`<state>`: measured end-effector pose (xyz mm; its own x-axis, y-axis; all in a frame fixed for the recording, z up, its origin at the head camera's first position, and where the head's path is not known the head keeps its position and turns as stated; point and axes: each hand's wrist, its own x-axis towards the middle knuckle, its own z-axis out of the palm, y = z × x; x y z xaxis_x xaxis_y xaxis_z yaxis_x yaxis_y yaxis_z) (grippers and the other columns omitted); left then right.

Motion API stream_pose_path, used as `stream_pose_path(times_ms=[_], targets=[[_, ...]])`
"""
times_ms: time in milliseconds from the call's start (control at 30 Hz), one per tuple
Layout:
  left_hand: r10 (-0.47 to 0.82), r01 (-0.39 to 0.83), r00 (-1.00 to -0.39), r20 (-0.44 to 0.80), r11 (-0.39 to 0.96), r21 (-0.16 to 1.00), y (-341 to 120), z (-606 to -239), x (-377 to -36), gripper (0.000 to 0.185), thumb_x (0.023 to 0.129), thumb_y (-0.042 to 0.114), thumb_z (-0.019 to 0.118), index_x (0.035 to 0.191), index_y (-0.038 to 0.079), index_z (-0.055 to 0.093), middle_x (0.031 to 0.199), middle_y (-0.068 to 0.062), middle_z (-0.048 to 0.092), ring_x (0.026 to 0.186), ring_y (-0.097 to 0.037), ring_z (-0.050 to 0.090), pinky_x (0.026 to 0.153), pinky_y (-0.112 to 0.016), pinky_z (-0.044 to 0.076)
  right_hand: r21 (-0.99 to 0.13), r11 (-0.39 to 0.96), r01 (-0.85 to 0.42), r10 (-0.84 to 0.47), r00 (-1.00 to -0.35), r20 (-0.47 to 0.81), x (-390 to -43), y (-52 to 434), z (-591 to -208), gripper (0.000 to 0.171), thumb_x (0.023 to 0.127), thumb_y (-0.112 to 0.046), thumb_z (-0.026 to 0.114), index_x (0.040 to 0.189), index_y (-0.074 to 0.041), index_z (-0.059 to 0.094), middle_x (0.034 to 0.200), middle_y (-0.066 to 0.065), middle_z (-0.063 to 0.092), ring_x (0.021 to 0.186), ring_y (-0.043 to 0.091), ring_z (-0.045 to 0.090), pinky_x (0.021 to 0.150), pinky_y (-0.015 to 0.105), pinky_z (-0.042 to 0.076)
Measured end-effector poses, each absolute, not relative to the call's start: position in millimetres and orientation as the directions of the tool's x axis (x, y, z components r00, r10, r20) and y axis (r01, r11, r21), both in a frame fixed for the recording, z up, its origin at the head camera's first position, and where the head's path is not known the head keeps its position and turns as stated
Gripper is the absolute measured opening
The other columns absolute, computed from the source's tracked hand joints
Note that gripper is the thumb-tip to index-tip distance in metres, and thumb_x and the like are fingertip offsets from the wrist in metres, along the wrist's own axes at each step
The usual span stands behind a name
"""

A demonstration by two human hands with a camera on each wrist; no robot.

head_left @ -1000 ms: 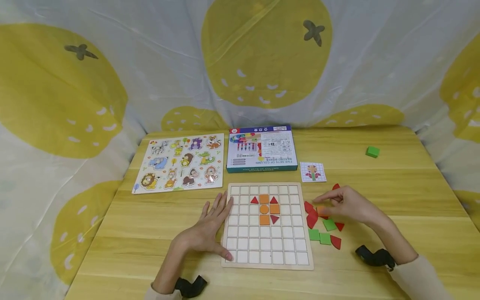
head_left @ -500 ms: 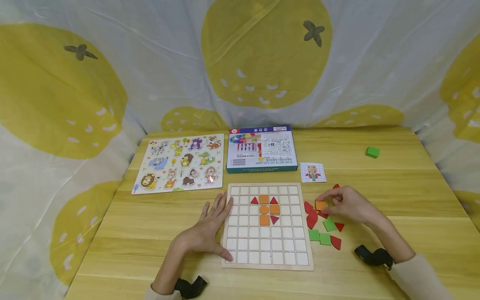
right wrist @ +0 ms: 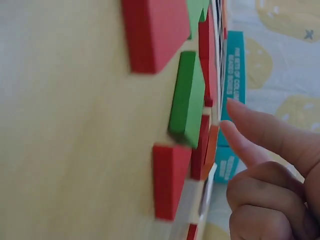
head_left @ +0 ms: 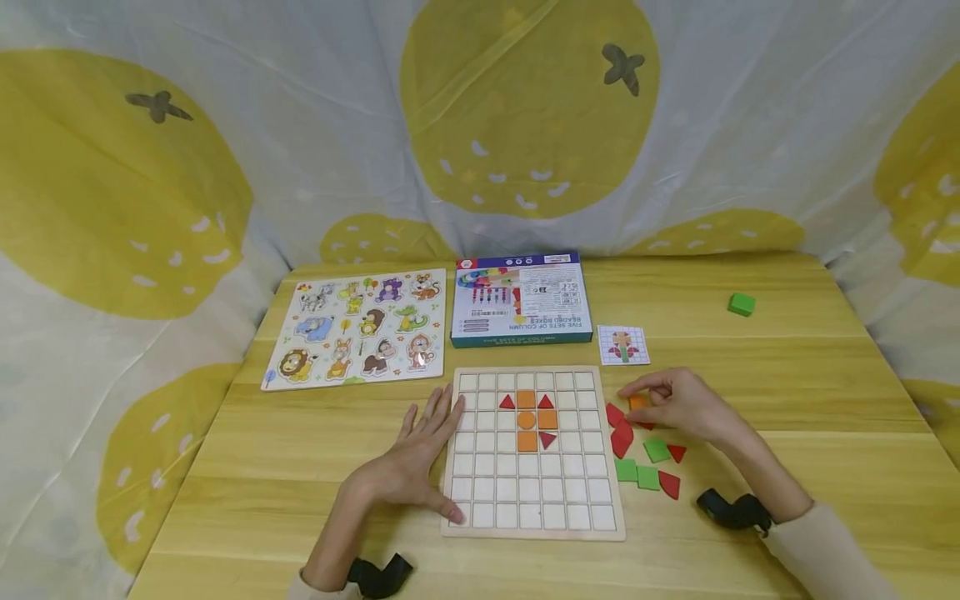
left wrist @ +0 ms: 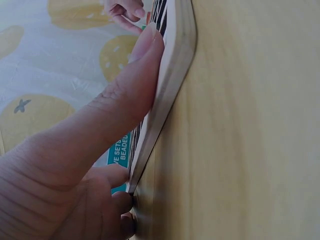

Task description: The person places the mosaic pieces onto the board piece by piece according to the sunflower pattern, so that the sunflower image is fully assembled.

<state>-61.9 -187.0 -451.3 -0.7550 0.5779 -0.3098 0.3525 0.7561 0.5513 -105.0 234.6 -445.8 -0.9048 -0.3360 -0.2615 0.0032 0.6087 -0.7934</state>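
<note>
— What lies at the far left of the table?

— An animal puzzle, flat on the wood. Just right of it sits a blue box.

— And the left hand?

— It lies flat, fingers straight and spread, pressed against the left edge of the grid board. The thumb rests on the board's near corner. It grasps nothing.

— What is on the board?

— Orange squares, an orange circle and red triangles, set in cells near the top middle.

— Moving right?

— A small pattern card lies behind the board's right corner. The right hand hovers just beside the board's right edge, thumb and fingertips pinching an orange piece above the loose pieces.

— Which loose pieces?

— Red pieces and green squares, scattered between the board and the right wrist. A green cube sits well apart, far right.
</note>
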Motion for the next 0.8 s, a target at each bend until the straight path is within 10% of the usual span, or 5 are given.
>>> stream_pose_path(times_ms=[800], targets=[[0.583, 0.371, -0.756, -0.298, 0.756, 0.539, -188.1, -451.0, -61.1, 0.153, 0.061, 0.056, 0.095, 0.166, 0.006, -0.004, 0.172, -0.016, -0.022, 0.160, -0.038, -0.017, 0.128, -0.065, -0.009, -0.804, 0.594, 0.035, -0.389, -0.862, -0.324, -112.0, 233.9, -445.9, 0.029, 0.087, -0.015, 0.083, 0.113, -0.005, 0.074, 0.061, -0.004, 0.035, 0.055, 0.010, 0.035, 0.051, 0.023, 0.029]])
